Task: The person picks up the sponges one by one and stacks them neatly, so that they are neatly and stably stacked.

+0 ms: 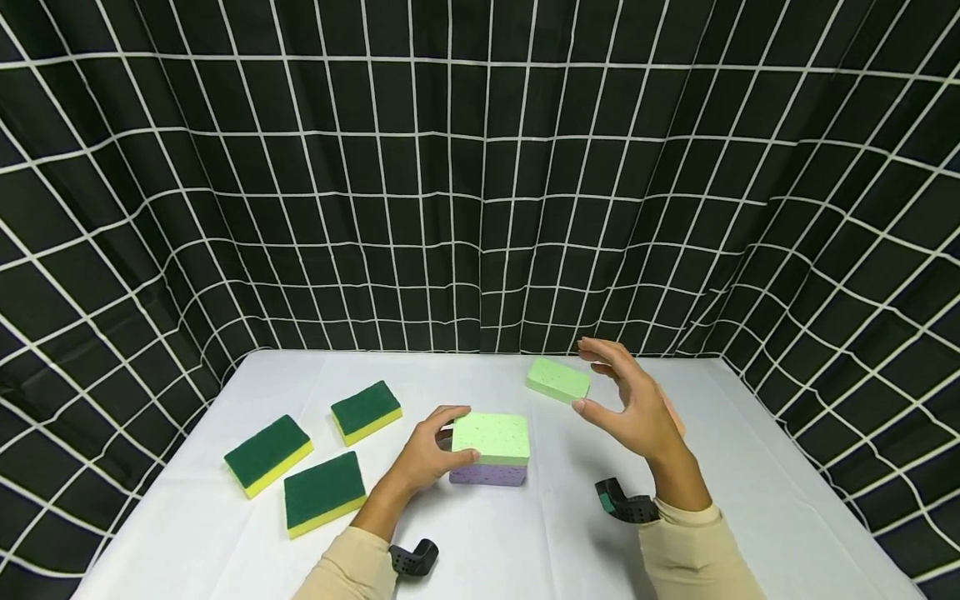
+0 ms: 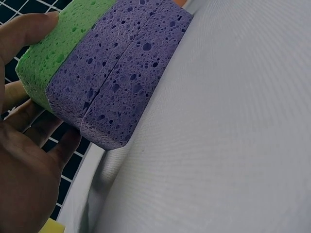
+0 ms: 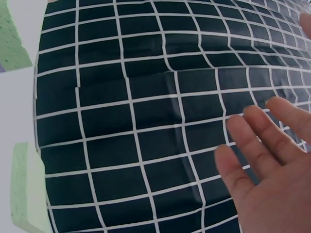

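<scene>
At the table's middle a light green sponge (image 1: 491, 435) sits on top of two purple sponges (image 2: 112, 77), stacked flat. My left hand (image 1: 435, 450) holds the green sponge from its left side, thumb along the near edge and fingers at the far side. My right hand (image 1: 633, 408) hovers over the table to the right with its fingers spread and nothing between them. Just left of its fingertips lies another light green sponge (image 1: 557, 380). Behind that hand a bit of something orange (image 1: 671, 412) shows, mostly hidden.
Three sponges with dark green tops and yellow undersides lie apart at the left: one at the back (image 1: 366, 408), one further left (image 1: 268, 452) and one nearer me (image 1: 325, 492). A white cloth (image 1: 517, 550) covers the table. Black curtains with white grid lines (image 1: 480, 208) surround it.
</scene>
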